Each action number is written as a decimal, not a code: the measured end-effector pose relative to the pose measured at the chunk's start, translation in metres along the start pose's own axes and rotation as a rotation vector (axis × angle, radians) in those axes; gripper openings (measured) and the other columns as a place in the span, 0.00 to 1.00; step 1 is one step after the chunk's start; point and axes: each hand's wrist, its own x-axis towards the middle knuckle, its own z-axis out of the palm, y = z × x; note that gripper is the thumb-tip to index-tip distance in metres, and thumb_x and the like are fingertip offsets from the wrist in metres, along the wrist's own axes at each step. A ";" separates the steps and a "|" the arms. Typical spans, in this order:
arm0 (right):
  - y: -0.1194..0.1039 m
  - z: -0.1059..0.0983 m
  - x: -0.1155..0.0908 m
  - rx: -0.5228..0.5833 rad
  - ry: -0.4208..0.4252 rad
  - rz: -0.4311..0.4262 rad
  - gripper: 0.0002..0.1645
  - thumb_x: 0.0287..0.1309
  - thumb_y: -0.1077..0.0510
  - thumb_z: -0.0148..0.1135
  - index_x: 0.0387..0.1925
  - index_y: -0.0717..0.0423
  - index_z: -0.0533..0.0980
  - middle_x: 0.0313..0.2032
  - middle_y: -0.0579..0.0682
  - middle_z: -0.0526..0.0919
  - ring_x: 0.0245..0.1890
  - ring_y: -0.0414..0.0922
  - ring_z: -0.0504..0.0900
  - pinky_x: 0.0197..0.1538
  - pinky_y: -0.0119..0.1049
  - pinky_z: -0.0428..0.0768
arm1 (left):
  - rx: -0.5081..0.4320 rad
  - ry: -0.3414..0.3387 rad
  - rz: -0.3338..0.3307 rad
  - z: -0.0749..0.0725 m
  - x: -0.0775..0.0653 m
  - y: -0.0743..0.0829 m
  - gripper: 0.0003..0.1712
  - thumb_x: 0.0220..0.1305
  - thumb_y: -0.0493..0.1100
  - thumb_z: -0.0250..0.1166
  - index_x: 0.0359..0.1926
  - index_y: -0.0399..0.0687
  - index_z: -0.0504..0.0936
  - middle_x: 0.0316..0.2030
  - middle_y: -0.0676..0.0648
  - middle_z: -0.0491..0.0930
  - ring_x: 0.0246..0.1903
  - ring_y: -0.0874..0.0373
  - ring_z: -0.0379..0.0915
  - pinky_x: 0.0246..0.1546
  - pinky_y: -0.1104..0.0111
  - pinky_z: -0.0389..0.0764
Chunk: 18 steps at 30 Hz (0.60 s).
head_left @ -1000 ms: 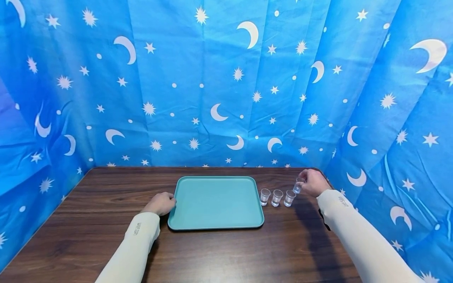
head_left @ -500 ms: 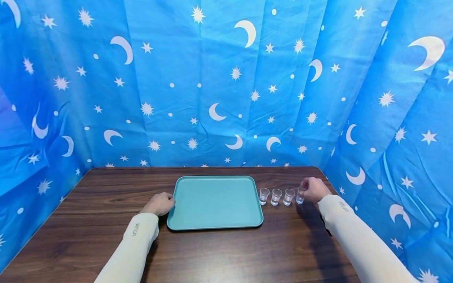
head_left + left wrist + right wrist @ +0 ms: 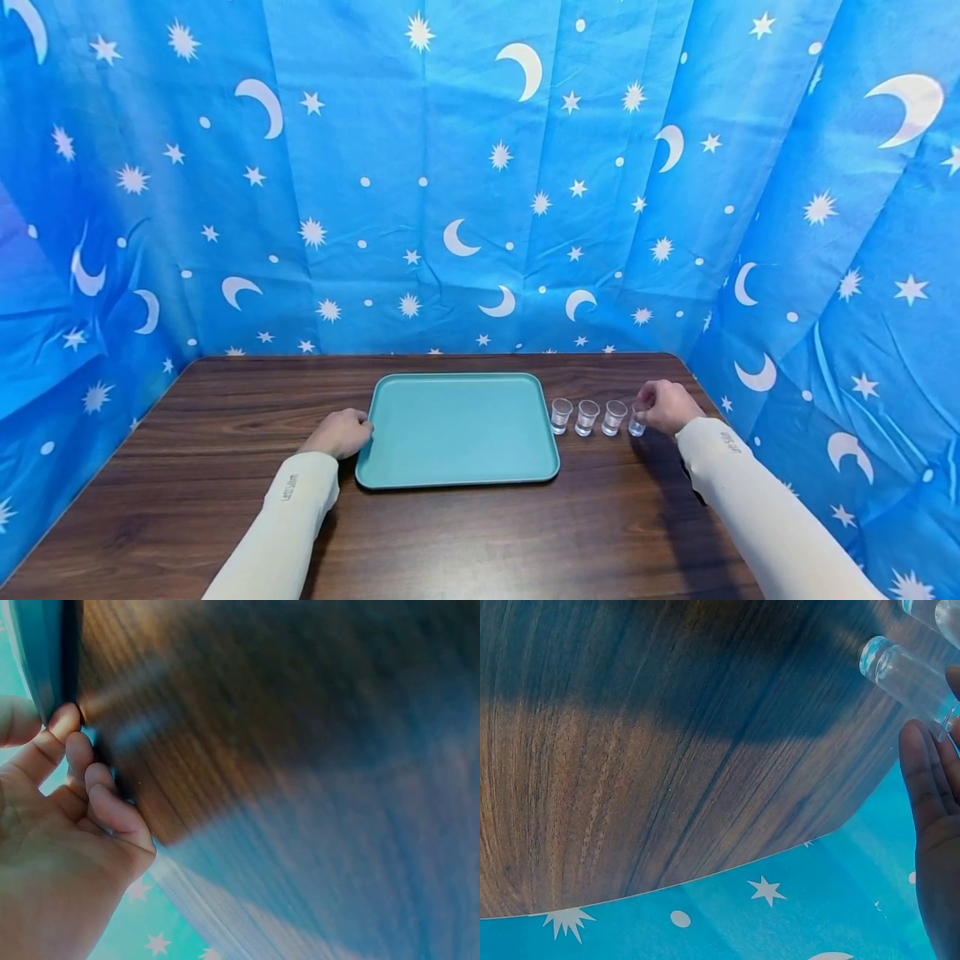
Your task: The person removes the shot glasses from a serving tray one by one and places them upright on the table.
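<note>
My left hand [image 3: 341, 433] pinches the left rim of a teal rectangular tray [image 3: 457, 429] between thumb and fingers. In the left wrist view, the tray's edge [image 3: 49, 656] runs down to the fingertips. At the right end of a row, my right hand [image 3: 671, 407] holds a small clear shot glass [image 3: 637, 423] by its upper part. Its thick base shows in the right wrist view, where the glass [image 3: 907, 675] stands on the wood and the fingers [image 3: 922, 765] reach its rim. Three matching shot glasses [image 3: 587, 418] stand upright to its left, the leftmost close against the tray.
The dark wood table [image 3: 480, 542] carries the tray and glasses. A blue curtain [image 3: 390, 208] with white moons and stars hangs behind it and along both sides. The table's right edge lies just beyond the right hand.
My right hand has brought the shot glass forward and down, from behind the row to its right end. The left hand has stayed at the tray, and the tray has not moved.
</note>
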 end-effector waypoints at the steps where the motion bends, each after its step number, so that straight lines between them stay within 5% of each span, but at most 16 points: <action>1: 0.000 0.000 0.000 0.002 0.000 0.002 0.15 0.46 0.63 0.70 0.38 0.64 0.77 0.32 0.53 0.78 0.33 0.49 0.76 0.39 0.46 0.75 | 0.002 0.002 -0.001 0.000 0.000 0.000 0.26 0.70 0.42 0.44 0.62 0.28 0.68 0.47 0.36 0.74 0.39 0.48 0.68 0.40 0.55 0.69; 9: -0.002 0.001 0.001 0.018 -0.040 0.002 0.21 0.46 0.62 0.70 0.44 0.65 0.77 0.37 0.58 0.79 0.38 0.54 0.77 0.43 0.50 0.74 | 0.008 0.014 0.006 0.000 0.002 -0.005 0.27 0.71 0.43 0.44 0.63 0.28 0.66 0.54 0.31 0.71 0.42 0.46 0.69 0.43 0.52 0.70; 18: -0.010 -0.009 0.005 0.002 0.012 -0.121 0.26 0.51 0.60 0.64 0.53 0.66 0.75 0.51 0.66 0.75 0.52 0.62 0.71 0.52 0.56 0.69 | 0.004 0.093 0.025 -0.009 0.010 -0.011 0.25 0.73 0.50 0.43 0.56 0.33 0.72 0.34 0.40 0.75 0.31 0.49 0.70 0.32 0.57 0.69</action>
